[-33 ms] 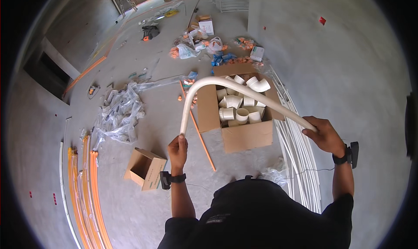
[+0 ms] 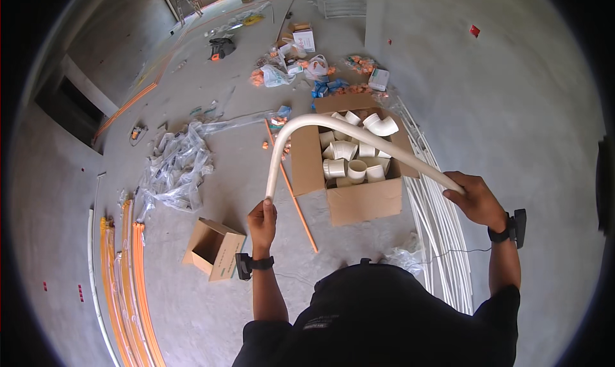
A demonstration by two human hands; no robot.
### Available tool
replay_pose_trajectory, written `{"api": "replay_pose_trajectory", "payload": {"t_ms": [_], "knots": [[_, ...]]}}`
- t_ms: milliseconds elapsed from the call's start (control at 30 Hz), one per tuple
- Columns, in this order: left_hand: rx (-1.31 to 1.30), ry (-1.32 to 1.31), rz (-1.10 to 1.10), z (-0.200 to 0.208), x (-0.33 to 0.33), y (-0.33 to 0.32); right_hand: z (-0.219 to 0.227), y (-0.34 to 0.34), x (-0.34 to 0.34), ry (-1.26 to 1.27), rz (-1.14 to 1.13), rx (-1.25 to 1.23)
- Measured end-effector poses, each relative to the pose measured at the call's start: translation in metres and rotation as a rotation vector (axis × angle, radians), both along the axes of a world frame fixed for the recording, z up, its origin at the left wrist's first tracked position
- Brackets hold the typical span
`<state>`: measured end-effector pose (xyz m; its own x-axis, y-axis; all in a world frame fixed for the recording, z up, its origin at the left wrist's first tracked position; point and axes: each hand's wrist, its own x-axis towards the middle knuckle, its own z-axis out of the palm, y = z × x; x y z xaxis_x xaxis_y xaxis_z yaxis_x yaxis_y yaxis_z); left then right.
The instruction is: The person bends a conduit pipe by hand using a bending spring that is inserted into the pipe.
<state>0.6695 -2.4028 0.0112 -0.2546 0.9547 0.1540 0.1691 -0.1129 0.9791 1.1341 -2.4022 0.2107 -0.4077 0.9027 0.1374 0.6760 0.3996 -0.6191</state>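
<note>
While both fists gripped the bent white conduit (image 2: 320, 126) | left hand (image 2: 262, 221) closed on lower end, right hand (image 2: 473, 196) on far end | arch above elbow-fitting carton (image 2: 359, 200) | risk: springback could whip an end free or kink the bend.

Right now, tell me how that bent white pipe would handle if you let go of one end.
The white pipe keeps its curve between the left hand and right hand, so it is probably fairly stiff. It looks thin and hollow, likely light. Being round, it could roll on the concrete floor.
</note>
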Motion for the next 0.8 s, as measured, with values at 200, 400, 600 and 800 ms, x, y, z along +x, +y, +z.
{"api": "replay_pose_trajectory", "payload": {"t_ms": [200,400,600,800], "knots": [[-0.114,0.089,0.027,-0.019,-0.021,-0.001,-0.019,0.011,-0.028,-0.037,-0.019,-0.192],[-0.183,0.081,0.026,-0.069,-0.030,-0.011,-0.042,0.028,-0.051,-0.027,0.084,-0.251],[-0.279,0.161,0.248,-0.096,-0.034,-0.016,-0.033,0.068,-0.067,0.075,0.199,-0.589],[-0.362,0.177,0.360,-0.102,-0.046,-0.017,-0.070,0.112,-0.088,0.916,0.505,-0.827]]}}
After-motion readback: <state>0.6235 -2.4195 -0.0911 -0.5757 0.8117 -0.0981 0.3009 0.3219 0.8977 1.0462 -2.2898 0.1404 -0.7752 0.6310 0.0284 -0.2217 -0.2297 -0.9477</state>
